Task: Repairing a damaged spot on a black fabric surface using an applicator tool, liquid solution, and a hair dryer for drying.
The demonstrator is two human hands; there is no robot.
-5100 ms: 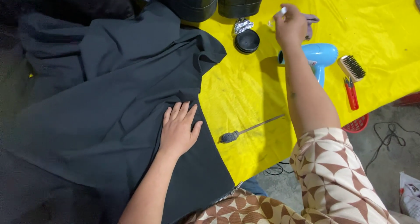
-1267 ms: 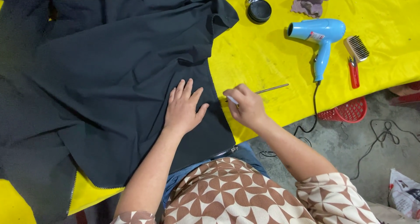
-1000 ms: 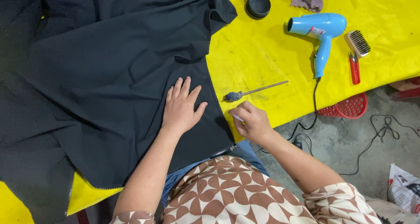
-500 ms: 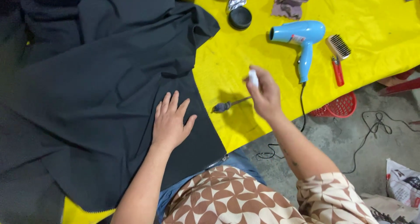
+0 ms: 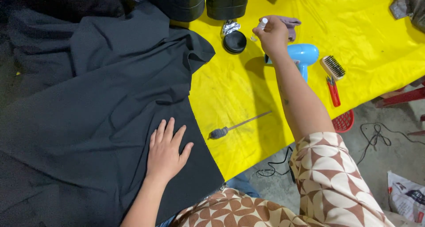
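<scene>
My left hand [image 5: 167, 150] lies flat, fingers spread, on a large dark cloth [image 5: 97, 107] spread over a yellow table cover [image 5: 248, 89]. My right hand [image 5: 271, 33] is stretched out over the far part of the table and grips a small clear bottle [image 5: 261, 26] with a white cap. It hovers near a round black tin [image 5: 234, 41] and a purple-grey rag [image 5: 290, 22]. A thin dauber brush [image 5: 234, 126] with a dark tip lies on the yellow cover to the right of my left hand.
A blue hair dryer [image 5: 303, 55] and a red-handled bristle brush [image 5: 333, 75] lie right of my arm. Dark boots [image 5: 201, 1] stand at the far edge. A red basket [image 5: 343, 121] and cables [image 5: 380, 136] are on the floor.
My right hand left the dauber brush lying on the cover, then rose and reached away toward the tin with the small bottle. My left hand stayed flat on the cloth.
</scene>
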